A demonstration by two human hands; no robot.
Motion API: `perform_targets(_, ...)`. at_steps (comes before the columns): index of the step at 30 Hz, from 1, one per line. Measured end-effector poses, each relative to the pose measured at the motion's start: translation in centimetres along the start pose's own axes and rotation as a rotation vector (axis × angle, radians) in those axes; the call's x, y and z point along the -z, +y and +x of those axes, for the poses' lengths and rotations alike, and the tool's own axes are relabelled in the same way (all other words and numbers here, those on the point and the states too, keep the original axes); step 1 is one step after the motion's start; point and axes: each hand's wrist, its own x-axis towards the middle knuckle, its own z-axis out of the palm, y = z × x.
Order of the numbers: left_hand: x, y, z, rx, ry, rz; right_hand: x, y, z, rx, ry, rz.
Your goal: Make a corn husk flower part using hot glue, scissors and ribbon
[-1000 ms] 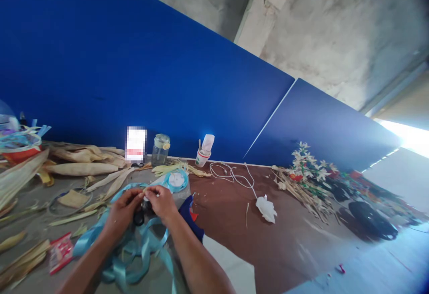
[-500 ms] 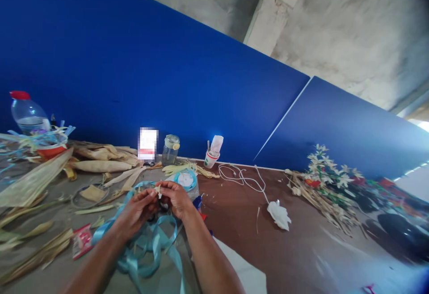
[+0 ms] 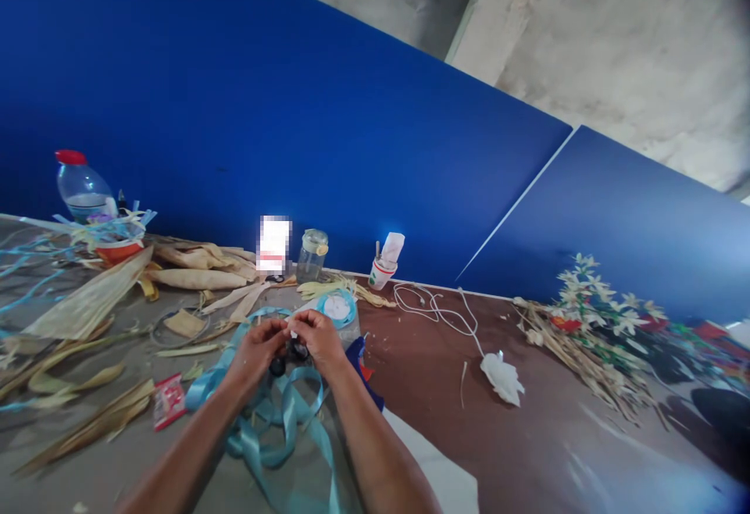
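Observation:
My left hand [image 3: 256, 351] and my right hand [image 3: 317, 338] meet above the table, fingertips pinched together on a small pale piece [image 3: 289, 333] between them. Its exact kind is too small to tell. Under the hands lies a tangle of light blue ribbon [image 3: 281, 420]. A dark round object [image 3: 293, 355] shows just below my fingers. A light blue ribbon spool [image 3: 337, 308] lies just beyond my right hand.
Dried corn husks [image 3: 199, 276] litter the table's left side. A glass jar [image 3: 311, 255], a paper cup [image 3: 383, 269] and a white cord [image 3: 433, 311] stand near the blue wall. Husk flowers [image 3: 591, 319] lie right; a plastic bottle [image 3: 82, 190] far left.
The view has swung left, bringing the bottle into sight. My hands stay pinched together over the ribbon, sitting slightly further right in the picture.

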Motion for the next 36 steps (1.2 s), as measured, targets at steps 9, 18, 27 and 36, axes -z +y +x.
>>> perform_targets(9, 0.0, -0.1, -0.2, -0.008, 0.052, 0.064, 2.3, -1.5, 1.0, 0.115, 0.284, 0.073)
perform_targets(18, 0.4, -0.8, 0.0, -0.075, 0.011, 0.184, 7.4, -1.0, 1.9, 0.096, 0.382, -0.073)
perform_targets(27, 0.0, -1.0, 0.1, -0.084, -0.067, 0.296, 6.5, 0.6, 2.7, 0.181, 0.28, -0.604)
perform_targets(36, -0.7, 0.0, -0.4, -0.054, -0.08, 0.312, 5.8, 0.1, 2.4, 0.222, 0.227, -0.58)
